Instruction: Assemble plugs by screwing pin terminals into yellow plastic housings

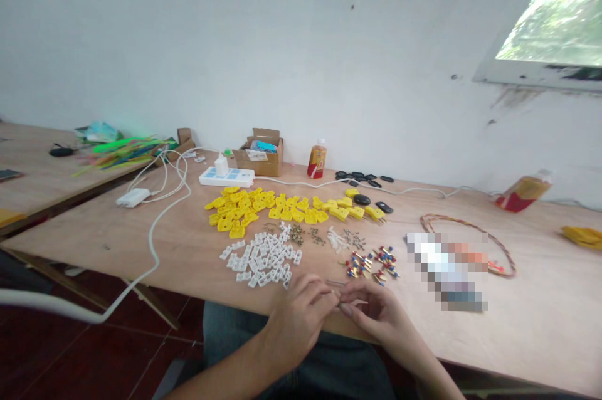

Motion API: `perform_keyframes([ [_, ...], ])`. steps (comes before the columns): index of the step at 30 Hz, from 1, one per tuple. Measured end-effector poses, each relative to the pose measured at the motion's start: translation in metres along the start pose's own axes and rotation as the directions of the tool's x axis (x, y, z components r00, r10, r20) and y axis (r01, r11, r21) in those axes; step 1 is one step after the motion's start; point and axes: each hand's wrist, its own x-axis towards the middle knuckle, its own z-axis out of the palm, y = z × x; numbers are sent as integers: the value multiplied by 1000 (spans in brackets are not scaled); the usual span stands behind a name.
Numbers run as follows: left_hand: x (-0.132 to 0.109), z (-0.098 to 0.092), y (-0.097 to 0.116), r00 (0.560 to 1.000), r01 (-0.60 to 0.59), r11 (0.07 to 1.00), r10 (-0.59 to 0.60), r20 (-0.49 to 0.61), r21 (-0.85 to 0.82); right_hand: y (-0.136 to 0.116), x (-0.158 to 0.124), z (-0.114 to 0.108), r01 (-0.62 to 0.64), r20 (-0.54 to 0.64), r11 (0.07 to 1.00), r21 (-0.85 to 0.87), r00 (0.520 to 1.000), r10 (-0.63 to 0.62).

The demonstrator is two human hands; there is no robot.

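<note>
My left hand (301,315) and my right hand (376,312) meet at the table's front edge, fingers pinched together. Something small sits between the fingertips, mostly hidden and too small to name. A thin greyish rod (335,283) shows just above where they meet; I cannot tell which hand holds it. Left of my left hand lies a spread of white plastic pieces (263,256). Beyond my right hand are metal pins with red and blue ends (360,264). Between these groups lie small screws (296,235) and thin white pieces (336,240).
Yellow plastic housings (239,205) and yellow two-pin plugs (375,213) lie farther back. Behind them stand a power strip (226,178), a cardboard box (270,163) and a bottle (316,160). A white cable (151,243) crosses at left. Coiled wire (470,224) and a pixelated patch are at right.
</note>
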Motion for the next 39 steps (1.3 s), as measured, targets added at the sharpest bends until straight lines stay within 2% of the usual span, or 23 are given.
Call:
perform_keyframes([
  [4,2,-5,2,1000,7,998,-6,17,-64,3,-4,3,21,-35,1000,-17,999,-22],
  [10,7,-14,10,998,58,986,-55,25,-158,7,-7,7,127,-59,986,-106,989,-134],
  [13,9,-20,12,994,111,971,-114,0,-210,2,-8,6,178,-50,961,-212,980,-192],
  [15,11,-26,10,985,162,956,-172,-17,-244,-8,-2,4,211,-21,915,-345,972,-233],
  [18,13,-36,3,967,218,954,-240,-87,-207,-30,25,0,229,70,782,-580,970,-233],
  [21,12,-45,-11,973,155,988,-156,-168,-23,-45,73,-2,198,153,572,-796,980,-126],
  [22,11,-46,-16,978,129,991,-119,-173,44,-46,91,-2,196,165,547,-814,981,-106],
  [24,9,-47,-25,982,101,986,-78,-170,132,-42,126,0,183,167,523,-833,983,-78],
  [28,6,-43,-34,983,99,986,-76,-166,135,-20,173,5,171,193,500,-849,981,-9],
  [33,5,-41,-33,990,75,990,-60,-130,116,-2,185,9,155,208,518,-841,977,45],
  [39,6,-43,-33,988,111,991,-102,-119,72,-8,187,-2,191,243,510,-838,969,36],
])
